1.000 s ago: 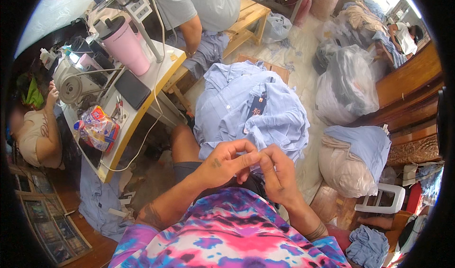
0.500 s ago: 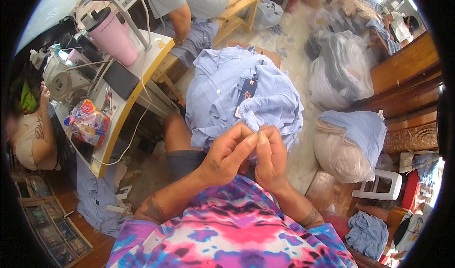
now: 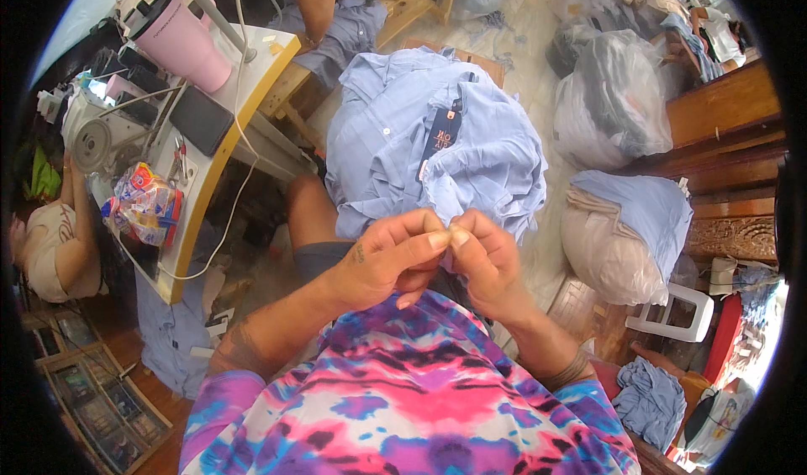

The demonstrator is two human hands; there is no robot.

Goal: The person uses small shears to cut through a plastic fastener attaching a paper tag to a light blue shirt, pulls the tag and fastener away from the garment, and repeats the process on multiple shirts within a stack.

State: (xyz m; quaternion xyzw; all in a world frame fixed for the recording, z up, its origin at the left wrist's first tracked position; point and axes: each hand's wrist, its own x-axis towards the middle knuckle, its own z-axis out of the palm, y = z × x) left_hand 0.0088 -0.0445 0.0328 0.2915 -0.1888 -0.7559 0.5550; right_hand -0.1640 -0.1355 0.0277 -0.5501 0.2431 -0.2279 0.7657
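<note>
Tilted flatter now, my left hand (image 3: pixel 374 261) meets my right hand (image 3: pixel 487 265), both pinched closed, contents unclear, with likely soft, light shirts (image 3: pixel 492 151) beyond, best grasped by folds.

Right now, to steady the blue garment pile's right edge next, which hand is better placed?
Probably the right hand: it is nearer that side of the garment pile, while the left hand sits farther left.

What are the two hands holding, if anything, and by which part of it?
It cannot be told: the left hand and right hand meet in a pinch that hides anything between them; blue cloth lies just beyond.
</note>
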